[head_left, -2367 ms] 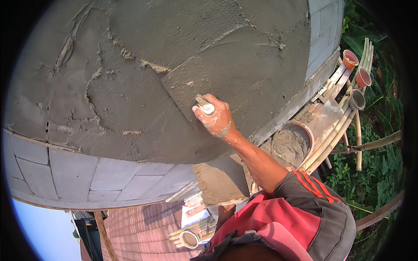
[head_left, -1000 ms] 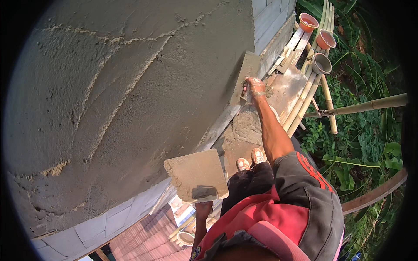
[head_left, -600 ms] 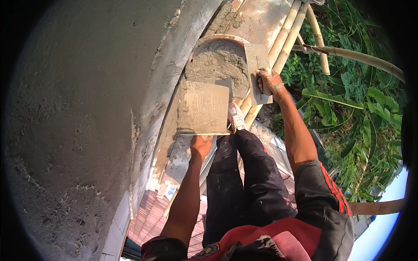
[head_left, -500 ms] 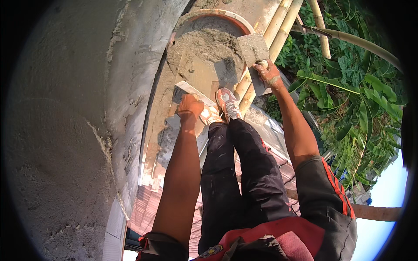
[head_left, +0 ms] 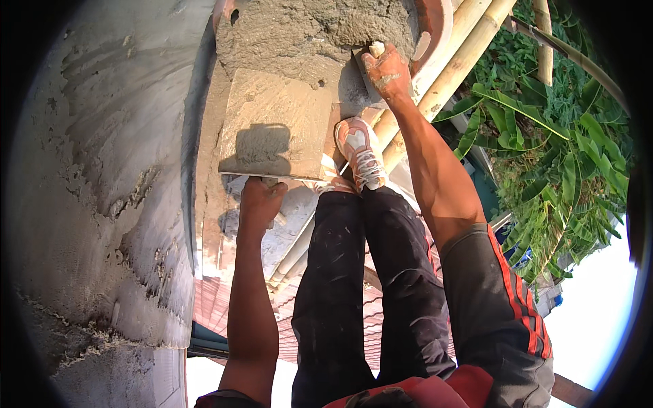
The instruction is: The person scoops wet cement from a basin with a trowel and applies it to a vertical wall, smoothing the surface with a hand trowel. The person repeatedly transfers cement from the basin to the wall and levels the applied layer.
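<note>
My left hand [head_left: 260,204] is closed round the handle under a square plasterer's hawk [head_left: 279,112], its flat top smeared with wet mortar and crossed by a shadow. The hawk's far edge lies against the mortar at the near side of a tub [head_left: 435,30]. In my right hand [head_left: 388,73] is the handle of a plastering trowel [head_left: 366,78]. Its blade is seen steeply tilted at the mortar's near right, partly hidden by my fingers. Grey wet mortar [head_left: 306,30] fills much of the tub. Whether the blade cuts into it I cannot tell.
A rough, partly plastered wall [head_left: 102,170] rises close on my left. Bamboo poles [head_left: 452,85] run past the tub on the right, with green plants [head_left: 571,156] beyond. My shoes [head_left: 360,153] stand just this side of the tub. Red roofing [head_left: 211,302] shows far below.
The trowel has come from over the tub's right rim to the mortar, its blade now steeper. The hawk's top has turned more into view. My view has shifted, so the tub looks nearer.
</note>
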Demonstrator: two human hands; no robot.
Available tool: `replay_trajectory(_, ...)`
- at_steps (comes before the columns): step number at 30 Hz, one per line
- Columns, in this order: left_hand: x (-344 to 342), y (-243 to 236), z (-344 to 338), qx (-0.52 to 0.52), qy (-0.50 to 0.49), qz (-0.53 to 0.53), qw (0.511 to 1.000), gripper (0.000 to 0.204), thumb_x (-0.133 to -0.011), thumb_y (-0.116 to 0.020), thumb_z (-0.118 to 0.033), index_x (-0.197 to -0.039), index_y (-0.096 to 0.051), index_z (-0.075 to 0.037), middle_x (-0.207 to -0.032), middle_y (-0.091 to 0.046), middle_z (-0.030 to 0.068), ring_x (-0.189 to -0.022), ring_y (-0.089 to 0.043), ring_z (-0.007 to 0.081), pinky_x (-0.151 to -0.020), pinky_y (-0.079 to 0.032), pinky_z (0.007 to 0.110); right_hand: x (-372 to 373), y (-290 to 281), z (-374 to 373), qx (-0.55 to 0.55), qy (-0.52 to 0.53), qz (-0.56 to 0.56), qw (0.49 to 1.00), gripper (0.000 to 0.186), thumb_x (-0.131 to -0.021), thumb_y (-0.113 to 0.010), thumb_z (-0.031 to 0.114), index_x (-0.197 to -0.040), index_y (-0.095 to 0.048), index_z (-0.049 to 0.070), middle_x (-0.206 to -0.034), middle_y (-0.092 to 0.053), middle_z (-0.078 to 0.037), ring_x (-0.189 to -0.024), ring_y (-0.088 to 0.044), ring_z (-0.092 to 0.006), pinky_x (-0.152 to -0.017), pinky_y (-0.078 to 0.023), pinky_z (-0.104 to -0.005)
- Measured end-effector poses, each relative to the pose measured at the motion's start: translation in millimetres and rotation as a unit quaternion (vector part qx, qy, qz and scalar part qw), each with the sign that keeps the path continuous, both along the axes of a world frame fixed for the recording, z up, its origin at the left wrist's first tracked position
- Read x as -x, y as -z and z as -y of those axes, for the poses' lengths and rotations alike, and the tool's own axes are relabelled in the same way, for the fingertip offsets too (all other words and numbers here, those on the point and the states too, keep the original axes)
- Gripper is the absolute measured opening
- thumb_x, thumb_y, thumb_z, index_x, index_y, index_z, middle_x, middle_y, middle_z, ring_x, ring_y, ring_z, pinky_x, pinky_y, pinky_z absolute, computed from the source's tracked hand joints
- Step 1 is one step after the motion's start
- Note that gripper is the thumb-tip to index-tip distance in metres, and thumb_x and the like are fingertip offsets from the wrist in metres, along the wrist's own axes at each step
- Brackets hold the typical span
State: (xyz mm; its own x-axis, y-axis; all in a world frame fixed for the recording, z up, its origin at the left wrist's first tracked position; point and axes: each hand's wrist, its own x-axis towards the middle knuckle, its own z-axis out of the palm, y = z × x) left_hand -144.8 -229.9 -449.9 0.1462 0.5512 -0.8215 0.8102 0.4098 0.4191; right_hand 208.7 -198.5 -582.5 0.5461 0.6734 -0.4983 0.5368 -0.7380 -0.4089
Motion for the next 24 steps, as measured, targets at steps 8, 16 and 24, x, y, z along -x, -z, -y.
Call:
replay_trajectory(8,-29,84,-4,0.084,-0.014,-0.021,0.996,0.038,-0.096,-0.073,-0.027,-0.121,-0.069,0.001,-0.098,-0.076,0.0147,-0.088,-0.071,0.0240,-0.080,-0.055,0.041,-5,-69,-17,-0.053,-0.256,0.111,0.959,0.039,-0.088,-0.078,0.022,-0.115,-0.058,0.003,-0.110,-0.066,-0.019,-0.103,-0.068,-0.0424,-0.084,-0.056,-0.0533)
replay_trajectory(16,-85,126,-19,0.030,0.031,-0.012,0.999,0.053,-0.093,-0.076,-0.031,-0.132,-0.066,0.004,-0.120,-0.074,0.0223,-0.113,-0.072,0.0324,-0.092,-0.056,0.043,-17,-35,-46,-0.015,-0.263,0.077,0.962,0.023,-0.095,-0.062,0.015,-0.111,-0.057,0.000,-0.118,-0.070,-0.025,-0.108,-0.069,-0.0456,-0.088,-0.055,-0.0548)
replay_trajectory(24,-79,76,-6,-0.116,0.062,0.104,0.986,0.035,-0.088,-0.077,-0.020,-0.117,-0.075,-0.001,-0.110,-0.077,0.0187,-0.101,-0.074,0.0326,-0.090,-0.057,0.042,6,-154,21,-0.080,-0.313,0.141,0.936,0.026,-0.088,-0.072,0.018,-0.108,-0.061,0.005,-0.104,-0.067,-0.015,-0.102,-0.067,-0.0347,-0.084,-0.053,-0.0483)
